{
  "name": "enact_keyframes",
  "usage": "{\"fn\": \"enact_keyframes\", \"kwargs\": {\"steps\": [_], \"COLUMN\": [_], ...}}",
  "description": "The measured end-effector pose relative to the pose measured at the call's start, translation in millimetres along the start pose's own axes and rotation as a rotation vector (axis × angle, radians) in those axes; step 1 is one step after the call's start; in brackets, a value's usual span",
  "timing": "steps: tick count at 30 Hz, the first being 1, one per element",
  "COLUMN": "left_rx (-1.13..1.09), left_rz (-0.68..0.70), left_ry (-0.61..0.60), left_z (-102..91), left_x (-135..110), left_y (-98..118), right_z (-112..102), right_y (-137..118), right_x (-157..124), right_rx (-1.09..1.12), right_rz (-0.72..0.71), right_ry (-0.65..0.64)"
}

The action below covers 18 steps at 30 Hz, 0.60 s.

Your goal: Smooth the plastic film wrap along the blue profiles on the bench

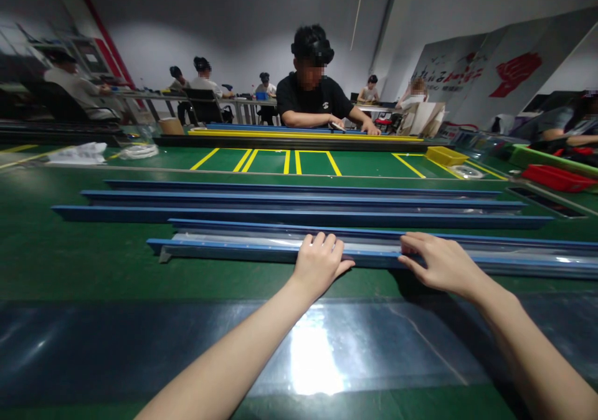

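A long blue channel-shaped rail (243,255) lies across the table in front of me, its left end in sight and its right end past the picture's edge. Clear film (280,240) shows inside its trough. My left hand (320,258) is closed over the near edge, fingers reaching into the trough and thumb along the front. Farther right, my right hand (434,261) pinches the same rail between thumb and fingers; its fingertips are partly hidden. Under my forearms, a wide clear plastic sheet (140,339) lies flat and reflects the light.
Several more blue rails (299,214) lie parallel just beyond. Yellow tape lines (298,162) mark the green table (116,276). A yellow tray (446,156) and a red tray (558,178) stand at right. Across the table, a co-worker (317,99) leans over yellow and black rails (261,138).
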State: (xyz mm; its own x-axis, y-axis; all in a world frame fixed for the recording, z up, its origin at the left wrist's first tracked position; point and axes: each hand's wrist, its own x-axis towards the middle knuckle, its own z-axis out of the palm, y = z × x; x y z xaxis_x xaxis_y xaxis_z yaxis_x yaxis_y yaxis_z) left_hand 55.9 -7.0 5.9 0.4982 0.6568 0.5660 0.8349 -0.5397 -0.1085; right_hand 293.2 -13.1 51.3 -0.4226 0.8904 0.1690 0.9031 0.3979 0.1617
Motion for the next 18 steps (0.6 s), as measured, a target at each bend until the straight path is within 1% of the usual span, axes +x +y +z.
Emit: {"fn": "enact_keyframes", "kwargs": {"steps": [7, 11, 14, 18], "left_rx": [-0.011, -0.004, -0.007, -0.006], "left_rz": [-0.003, 0.003, 0.009, 0.014], "left_ry": [0.018, 0.027, 0.020, 0.006], "left_z": [1.1, 1.7, 2.2, 2.6], "left_x": [-1, -1, -1, -1], "left_y": [-1, -2, -2, -1], "right_z": [5, 10, 13, 14], "right_y": [-14, -22, -24, -23], "right_x": [4, 7, 7, 7], "right_rx": [-0.046, -0.059, -0.051, -0.023], "right_rz": [-0.060, -0.141, -0.192, -0.191], "right_ry": [0.096, 0.170, 0.190, 0.184]}}
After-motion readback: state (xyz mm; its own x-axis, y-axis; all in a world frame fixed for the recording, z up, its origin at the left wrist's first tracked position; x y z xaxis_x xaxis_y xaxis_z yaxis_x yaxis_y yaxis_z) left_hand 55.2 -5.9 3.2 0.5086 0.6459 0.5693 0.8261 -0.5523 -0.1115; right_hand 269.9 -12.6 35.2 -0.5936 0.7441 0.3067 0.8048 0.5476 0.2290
